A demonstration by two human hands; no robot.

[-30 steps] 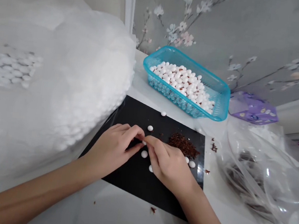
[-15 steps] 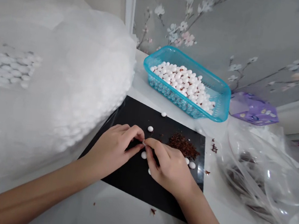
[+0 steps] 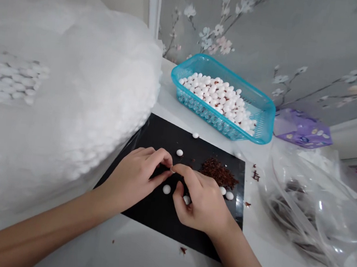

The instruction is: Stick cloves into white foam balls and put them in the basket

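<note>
My left hand (image 3: 142, 176) is closed in a pinch, thumb and index finger on a small white piece (image 3: 172, 170), mostly covered by the fingertips. The index fingertip of my right hand (image 3: 201, 199) touches that piece, while its thumb stands apart. Between this thumb and the curled fingers a white oval ball (image 3: 187, 200) shows; I cannot tell if it is gripped or lies there. Another white ball (image 3: 166, 189) rests on the black mat (image 3: 153, 220) just below the pinch. Right of the hands, a heap of reddish-brown shreds (image 3: 219, 173) lies on the mat.
A blue plastic basket (image 3: 267, 121) with several white balls stands at the back. On the left bulges a large white bag (image 3: 108, 71) of balls. A clear plastic bag (image 3: 316, 216) with dark contents and a purple packet (image 3: 306, 129) are on the right.
My right thumb has come away from the pinch, down and right. The ball below the pinch has shifted slightly left and down. More of the ball under my right hand shows.
</note>
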